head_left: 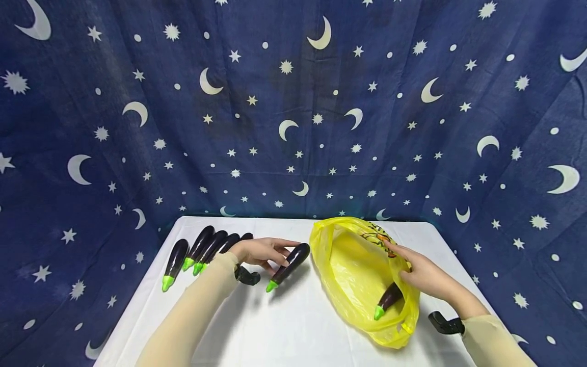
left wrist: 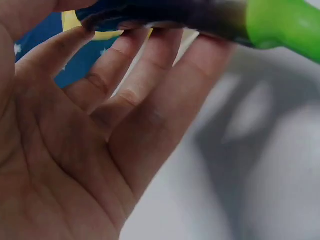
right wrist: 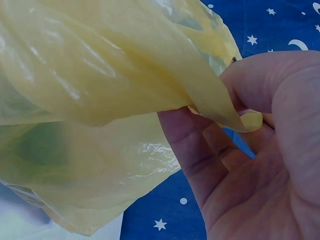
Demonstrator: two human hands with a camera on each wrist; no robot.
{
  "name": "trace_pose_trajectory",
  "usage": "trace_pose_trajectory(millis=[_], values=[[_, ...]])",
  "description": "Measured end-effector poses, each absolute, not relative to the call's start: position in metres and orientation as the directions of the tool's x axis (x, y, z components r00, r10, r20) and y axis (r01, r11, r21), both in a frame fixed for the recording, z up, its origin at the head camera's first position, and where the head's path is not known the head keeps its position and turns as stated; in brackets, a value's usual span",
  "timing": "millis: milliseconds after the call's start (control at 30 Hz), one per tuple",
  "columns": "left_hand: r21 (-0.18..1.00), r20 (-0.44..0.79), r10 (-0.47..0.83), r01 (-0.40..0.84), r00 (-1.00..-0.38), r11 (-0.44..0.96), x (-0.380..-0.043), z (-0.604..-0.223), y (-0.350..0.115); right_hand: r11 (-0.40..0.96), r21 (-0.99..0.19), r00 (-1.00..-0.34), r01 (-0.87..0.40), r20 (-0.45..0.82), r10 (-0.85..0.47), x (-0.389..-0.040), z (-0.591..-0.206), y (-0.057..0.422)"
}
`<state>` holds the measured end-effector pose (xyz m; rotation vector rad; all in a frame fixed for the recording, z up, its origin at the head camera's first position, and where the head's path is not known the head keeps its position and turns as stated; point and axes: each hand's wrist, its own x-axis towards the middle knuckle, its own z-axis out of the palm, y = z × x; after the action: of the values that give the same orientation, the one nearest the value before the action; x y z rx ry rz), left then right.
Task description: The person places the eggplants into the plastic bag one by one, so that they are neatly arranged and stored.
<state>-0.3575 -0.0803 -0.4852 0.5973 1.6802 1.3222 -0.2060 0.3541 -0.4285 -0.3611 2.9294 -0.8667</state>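
My left hand (head_left: 263, 252) pinches a dark purple eggplant (head_left: 291, 262) between thumb and fingertips, its green stem end (left wrist: 280, 25) pointing down toward me in the head view. The eggplant hangs over the white tablecloth, just left of a yellow plastic bag (head_left: 339, 275). With my right hand (head_left: 424, 272) I grip the bag's rim on its right side, thumb and fingers folded over the plastic (right wrist: 210, 95). The bag's mouth gapes toward me. Inside, another eggplant (head_left: 389, 299) lies near the front right, its upper end hidden by the rim.
Several more eggplants lie at the table's left, one (head_left: 176, 262) apart from a close row (head_left: 202, 246) partly covered by my left hand and sleeve. A white cloth covers the table (head_left: 284, 331). Behind it hangs a blue curtain (head_left: 257, 193) with moons and stars.
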Motion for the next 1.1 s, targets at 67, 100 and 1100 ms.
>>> trace_pose_trajectory(millis=[67, 100, 1100], values=[[0.943, -0.333, 0.825, -0.162, -0.456, 0.291, -0.356, -0.484, -0.073, 0.812, -0.544, -0.969, -0.211, 0.010, -0.245, -0.206, -0.428, 0.354], [0.945, -0.328, 0.834, -0.168, -0.443, 0.282, -0.355, -0.484, -0.069, 0.813, -0.541, -0.969, -0.216, 0.017, -0.247, -0.207, -0.428, 0.354], [0.966, -0.256, 0.856, -0.139, -0.450, 0.216, -0.319, -0.488, 0.072, 0.807, -0.532, -0.963, -0.257, 0.068, -0.262, -0.205, -0.429, 0.354]])
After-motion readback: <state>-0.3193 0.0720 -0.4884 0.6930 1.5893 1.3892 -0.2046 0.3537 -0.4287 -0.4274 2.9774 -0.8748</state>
